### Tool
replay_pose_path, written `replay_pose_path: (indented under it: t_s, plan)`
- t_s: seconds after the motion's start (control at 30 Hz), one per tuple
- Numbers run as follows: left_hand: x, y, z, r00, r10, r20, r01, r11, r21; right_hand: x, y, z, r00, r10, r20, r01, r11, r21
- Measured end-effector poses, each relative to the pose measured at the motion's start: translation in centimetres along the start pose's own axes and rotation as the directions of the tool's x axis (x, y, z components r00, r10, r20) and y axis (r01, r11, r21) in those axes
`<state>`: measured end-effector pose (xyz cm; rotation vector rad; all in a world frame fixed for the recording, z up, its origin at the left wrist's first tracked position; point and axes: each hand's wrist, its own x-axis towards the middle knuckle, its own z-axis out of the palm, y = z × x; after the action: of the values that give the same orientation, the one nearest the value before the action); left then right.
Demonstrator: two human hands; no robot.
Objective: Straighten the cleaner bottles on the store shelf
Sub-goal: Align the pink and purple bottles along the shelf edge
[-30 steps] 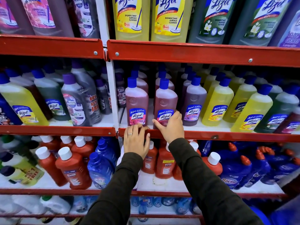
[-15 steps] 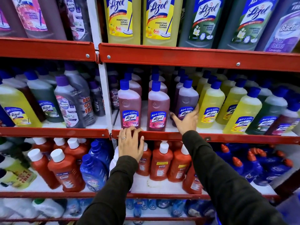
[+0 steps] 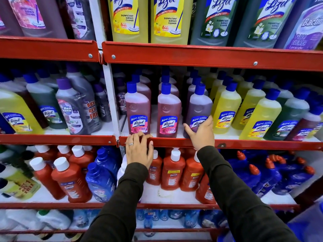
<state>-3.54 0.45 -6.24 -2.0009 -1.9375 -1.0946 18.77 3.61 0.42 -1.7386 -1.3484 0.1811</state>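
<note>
Three blue-capped Lizol bottles stand at the front of the middle shelf: two pink ones (image 3: 138, 110) (image 3: 168, 112) and a purple one (image 3: 198, 109). My right hand (image 3: 201, 132) is wrapped around the base of the purple bottle, thumb on its left side and fingers across its label. My left hand (image 3: 139, 150) rests on the red front rail (image 3: 174, 141) of that shelf, just below the left pink bottle, fingers curled over the edge and holding no bottle. Yellow Lizol bottles (image 3: 225, 110) stand in rows to the right.
A white upright post (image 3: 110, 95) divides the shelf bays. Large yellow and green Lizol bottles (image 3: 167, 20) fill the top shelf. Orange Bactin bottles (image 3: 172, 172) and blue bottles (image 3: 101, 180) crowd the lower shelf. Green and purple bottles (image 3: 73, 105) stand in the left bay.
My right hand left the second pink bottle, moved right and closed on the purple bottle's base. My left hand stayed on the shelf rail. The view shifted slightly right.
</note>
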Motion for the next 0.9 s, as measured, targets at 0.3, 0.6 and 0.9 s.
replay_pose_path:
  t_s: [0.3,0.6,0.9]
  plan:
    - [0.1,0.5,-0.2,0.999,-0.021,0.026,0.021,0.999,0.028,-0.8,0.3,-0.5,1.0,-0.025,0.008,0.025,0.999,0.036]
    - [0.1,1.6,-0.1,0.997,-0.081,0.016,0.08,0.993,0.085,2.6,2.7,-4.1,0.941,0.11,-0.321,-0.004,0.95,0.314]
    - [0.1,2.7,-0.3,0.993,-0.12,-0.005,0.12,0.986,0.116,7.9,5.3,-4.6,0.964,0.267,-0.014,-0.26,0.948,0.185]
